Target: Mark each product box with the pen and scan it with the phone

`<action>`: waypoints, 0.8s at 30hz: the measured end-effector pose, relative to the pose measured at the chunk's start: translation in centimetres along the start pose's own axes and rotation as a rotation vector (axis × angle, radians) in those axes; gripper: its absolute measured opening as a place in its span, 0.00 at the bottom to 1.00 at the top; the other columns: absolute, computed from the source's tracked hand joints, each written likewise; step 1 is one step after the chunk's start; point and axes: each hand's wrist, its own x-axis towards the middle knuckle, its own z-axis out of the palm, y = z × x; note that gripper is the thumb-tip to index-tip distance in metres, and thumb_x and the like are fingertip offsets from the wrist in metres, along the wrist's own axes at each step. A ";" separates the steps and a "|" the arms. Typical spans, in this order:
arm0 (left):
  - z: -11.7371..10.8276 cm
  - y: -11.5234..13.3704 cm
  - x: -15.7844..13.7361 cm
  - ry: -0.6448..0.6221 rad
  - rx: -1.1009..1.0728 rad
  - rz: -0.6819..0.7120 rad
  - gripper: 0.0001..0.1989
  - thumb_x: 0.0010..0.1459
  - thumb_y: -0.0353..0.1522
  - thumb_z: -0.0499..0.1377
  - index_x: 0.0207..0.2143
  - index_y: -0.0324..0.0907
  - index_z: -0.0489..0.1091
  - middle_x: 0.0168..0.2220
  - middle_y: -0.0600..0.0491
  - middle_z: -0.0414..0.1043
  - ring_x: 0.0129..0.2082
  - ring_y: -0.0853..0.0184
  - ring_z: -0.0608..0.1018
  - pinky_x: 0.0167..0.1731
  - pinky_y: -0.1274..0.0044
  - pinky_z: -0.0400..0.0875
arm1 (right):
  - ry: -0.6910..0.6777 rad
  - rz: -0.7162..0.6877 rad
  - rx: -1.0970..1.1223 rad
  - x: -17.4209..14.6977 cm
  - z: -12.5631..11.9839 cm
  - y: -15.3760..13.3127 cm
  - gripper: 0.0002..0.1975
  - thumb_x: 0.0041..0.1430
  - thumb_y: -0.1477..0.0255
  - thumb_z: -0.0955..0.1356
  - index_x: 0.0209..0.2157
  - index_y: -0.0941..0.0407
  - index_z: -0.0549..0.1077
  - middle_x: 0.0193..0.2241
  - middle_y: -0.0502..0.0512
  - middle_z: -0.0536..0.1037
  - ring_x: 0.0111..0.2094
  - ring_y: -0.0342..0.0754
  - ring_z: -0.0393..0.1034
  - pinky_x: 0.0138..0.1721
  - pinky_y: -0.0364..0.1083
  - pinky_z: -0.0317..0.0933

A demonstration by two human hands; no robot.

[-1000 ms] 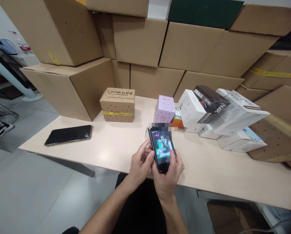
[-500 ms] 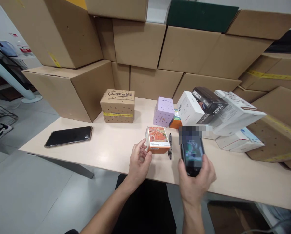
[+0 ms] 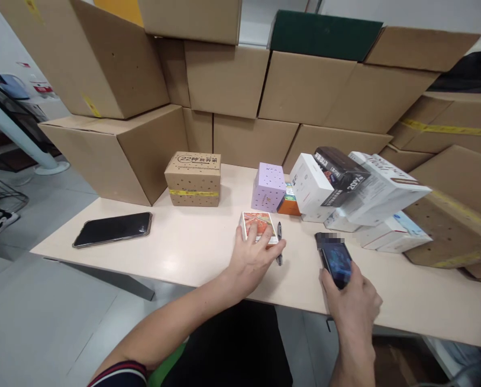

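Note:
My left hand [image 3: 250,263] reaches over a small orange-and-white box [image 3: 252,217] on the table, its fingers laid across the printed top and its thumb at the right side. Much of the box is hidden beneath that hand. Just right of it lies a black-and-grey pen [image 3: 280,232], partly covered by my thumb. My right hand [image 3: 351,295] grips the lower end of a black phone-like device [image 3: 336,260], low over the table, screen facing up. Its top end is blurred out.
A dark phone [image 3: 113,229] lies at the table's left. Behind are a dotted brown carton [image 3: 194,183], a purple box [image 3: 268,188], an orange box [image 3: 289,207], and white and black boxes [image 3: 311,185]. Large cardboard boxes [image 3: 224,80] are stacked along the back and right.
My left hand has gone from the box's left side to over its top. My right hand has moved right and slightly down with the device, which is now tilted.

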 end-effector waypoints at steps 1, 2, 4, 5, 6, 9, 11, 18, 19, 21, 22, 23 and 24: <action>-0.1 -0.3 0.2 -0.045 -0.001 0.006 0.21 0.61 0.25 0.56 0.54 0.53 0.69 0.58 0.42 0.67 0.57 0.44 0.68 0.49 0.49 0.66 | -0.001 -0.004 -0.012 0.0 0.0 0.0 0.35 0.57 0.52 0.65 0.57 0.64 0.70 0.40 0.71 0.72 0.40 0.64 0.66 0.42 0.62 0.60; -0.1 -0.8 0.4 -0.081 0.003 0.002 0.20 0.61 0.25 0.56 0.54 0.52 0.69 0.58 0.42 0.67 0.57 0.45 0.68 0.49 0.49 0.67 | 0.015 -0.013 -0.016 0.0 0.0 -0.1 0.35 0.57 0.51 0.64 0.56 0.64 0.70 0.42 0.73 0.72 0.42 0.65 0.66 0.42 0.63 0.60; -0.2 -2.0 0.8 -0.128 0.022 -0.029 0.20 0.62 0.25 0.56 0.54 0.52 0.69 0.60 0.43 0.65 0.58 0.45 0.67 0.51 0.50 0.66 | 0.096 -0.046 0.012 0.0 0.0 -0.2 0.36 0.58 0.49 0.64 0.56 0.64 0.70 0.47 0.77 0.71 0.48 0.69 0.64 0.45 0.67 0.58; -0.2 -2.8 1.1 -0.146 0.034 -0.048 0.20 0.62 0.24 0.55 0.54 0.52 0.68 0.60 0.43 0.64 0.59 0.45 0.66 0.51 0.50 0.66 | 0.153 -0.074 0.043 0.0 0.0 -0.3 0.36 0.58 0.49 0.65 0.55 0.64 0.70 0.50 0.78 0.70 0.51 0.71 0.63 0.47 0.68 0.57; -0.2 -3.7 1.4 -0.164 0.045 -0.064 0.20 0.63 0.25 0.54 0.54 0.51 0.68 0.61 0.43 0.64 0.59 0.45 0.66 0.51 0.50 0.66 | 0.210 -0.106 0.079 0.0 0.0 -0.5 0.36 0.57 0.49 0.66 0.55 0.64 0.71 0.52 0.79 0.69 0.53 0.71 0.62 0.49 0.69 0.57; 0.1 -6.7 2.9 -0.183 0.098 -0.090 0.20 0.64 0.25 0.50 0.54 0.49 0.68 0.61 0.41 0.63 0.60 0.45 0.65 0.52 0.50 0.64 | 0.339 -0.188 0.184 -0.2 -0.6 -1.7 0.29 0.58 0.57 0.70 0.53 0.63 0.72 0.53 0.76 0.71 0.55 0.68 0.64 0.52 0.67 0.58; 0.5 -8.6 4.2 -0.181 0.117 -0.095 0.20 0.64 0.25 0.48 0.54 0.48 0.69 0.61 0.41 0.63 0.59 0.45 0.65 0.53 0.49 0.61 | 0.363 -0.243 0.254 -0.6 -1.0 -3.0 0.24 0.59 0.63 0.71 0.52 0.62 0.72 0.51 0.73 0.73 0.53 0.64 0.68 0.53 0.64 0.60; 2.0 -13.3 8.2 -0.169 0.106 -0.138 0.18 0.61 0.22 0.48 0.48 0.42 0.72 0.56 0.40 0.68 0.56 0.51 0.69 0.58 0.57 0.59 | 0.292 -0.405 0.478 -2.3 -0.9 -7.1 0.15 0.61 0.74 0.69 0.50 0.60 0.71 0.45 0.65 0.77 0.49 0.55 0.72 0.50 0.58 0.67; 2.0 -13.6 8.5 -0.168 0.100 -0.149 0.18 0.60 0.21 0.49 0.47 0.42 0.72 0.55 0.39 0.68 0.56 0.51 0.69 0.57 0.58 0.60 | 0.280 -0.409 0.493 -2.4 -0.7 -7.3 0.15 0.61 0.75 0.69 0.50 0.60 0.71 0.45 0.65 0.77 0.48 0.55 0.72 0.49 0.58 0.67; 1.9 -13.5 9.2 -0.162 0.087 -0.180 0.18 0.59 0.20 0.49 0.47 0.40 0.71 0.55 0.39 0.68 0.56 0.50 0.68 0.56 0.57 0.60 | 0.262 -0.399 0.517 -2.5 -0.5 -7.3 0.15 0.61 0.75 0.69 0.50 0.60 0.71 0.44 0.64 0.77 0.48 0.54 0.72 0.49 0.57 0.68; 1.7 -13.2 9.6 -0.154 0.080 -0.198 0.19 0.58 0.20 0.49 0.48 0.39 0.71 0.55 0.38 0.68 0.57 0.49 0.67 0.56 0.58 0.60 | 0.257 -0.388 0.530 -2.6 -0.4 -7.3 0.15 0.61 0.76 0.69 0.50 0.60 0.71 0.44 0.63 0.77 0.48 0.54 0.72 0.48 0.57 0.68; 1.6 -12.6 10.1 -0.144 0.072 -0.216 0.20 0.58 0.20 0.49 0.50 0.38 0.70 0.55 0.37 0.67 0.57 0.49 0.67 0.56 0.58 0.59 | 0.253 -0.378 0.542 -2.6 -0.4 -7.2 0.15 0.61 0.76 0.69 0.50 0.60 0.71 0.44 0.63 0.76 0.47 0.53 0.72 0.48 0.56 0.69; 1.4 -11.8 10.6 -0.132 0.062 -0.234 0.21 0.59 0.20 0.48 0.52 0.36 0.68 0.55 0.37 0.66 0.56 0.49 0.67 0.55 0.59 0.60 | 0.249 -0.373 0.553 -2.6 -0.3 -7.2 0.15 0.61 0.76 0.69 0.50 0.60 0.71 0.44 0.63 0.76 0.47 0.53 0.72 0.47 0.56 0.69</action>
